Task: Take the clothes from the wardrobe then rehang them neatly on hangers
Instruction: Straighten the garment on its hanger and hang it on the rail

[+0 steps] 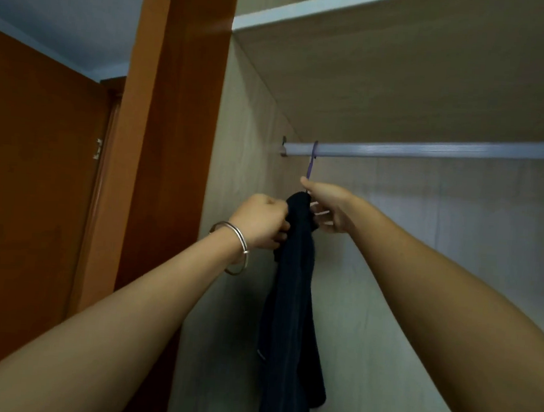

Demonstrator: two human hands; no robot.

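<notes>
We are noting first what is hidden. Of the purple hanger (312,158) only the hook and thin neck are showing. Its shoulders are lying behind the cloth and the right hand (330,206), so we cannot tell their shape. Pale streaks are showing among the right hand's fingers, and we cannot tell what they are. The dark garment (293,291) is running off the bottom edge of the frame, and blur and dim light are masking what kind of garment it is. Both forearms are entering from the lower corners, cut off by the frame.

The garment is hanging at centre frame, bunched narrow, directly under the hook, which is sitting over the pale rail (429,151) near its left end. The left hand (263,221), wearing metal bangles (240,247) at the wrist, is gripping the garment's upper left edge with its fingers curled tight into the cloth. The right hand is closing on the garment's top from the right, fingers curled round the cloth and thumb lying against the hanger's neck. We cannot tell whether it is also holding the hanger beneath the cloth.

The wardrobe (247,123) is standing open, filling the right of the frame. Its hanging bay is showing only this one hanger and garment. A shelf (402,73) is spanning the top right, its upper surface out of view. An orange-brown upright (175,102) is bordering the bay on the left, with a door (24,188) of like colour at far left.
</notes>
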